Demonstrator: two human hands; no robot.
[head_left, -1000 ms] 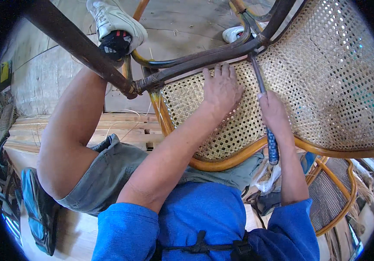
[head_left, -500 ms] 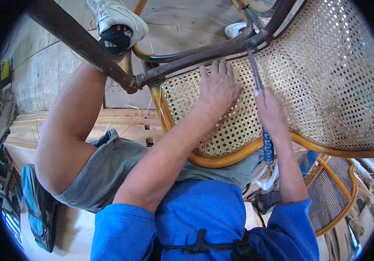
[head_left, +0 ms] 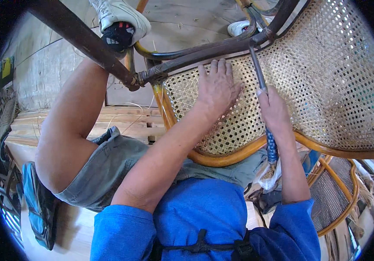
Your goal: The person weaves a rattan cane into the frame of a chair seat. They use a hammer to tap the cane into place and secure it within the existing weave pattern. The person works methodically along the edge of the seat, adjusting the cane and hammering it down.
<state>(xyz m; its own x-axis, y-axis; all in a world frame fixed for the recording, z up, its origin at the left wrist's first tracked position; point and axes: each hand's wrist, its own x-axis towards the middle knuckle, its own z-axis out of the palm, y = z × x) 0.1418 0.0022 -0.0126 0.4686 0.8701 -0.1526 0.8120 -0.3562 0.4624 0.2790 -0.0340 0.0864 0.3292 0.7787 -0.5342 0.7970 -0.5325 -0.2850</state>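
A woven cane panel [head_left: 326, 78], edged with bent rattan pole, lies across my lap. It belongs to a piece of rattan furniture with dark poles [head_left: 204, 55]. My left hand [head_left: 218, 89] rests flat on the cane, fingers spread, fingertips close to the dark pole. In my right hand [head_left: 275, 108] is a slim, hammer-like metal tool [head_left: 259, 67] with a blue and black braided grip. Its far end meets the dark pole near a bound joint, right of my left hand; the exact shape of that end is hard to make out.
My bent left leg [head_left: 71, 139] takes up the left side, its shoe [head_left: 124, 19] by the frame. Wooden slats [head_left: 130, 119] with loose cane strands lie beyond my lap. Another rattan piece [head_left: 333, 195] stands at lower right; a blue and black bag [head_left: 37, 206] lies at lower left.
The tool, blurred half a second ago, now shows sharp with its end at the dark pole. My right hand has shifted slightly right and down. The left hand stays in place.
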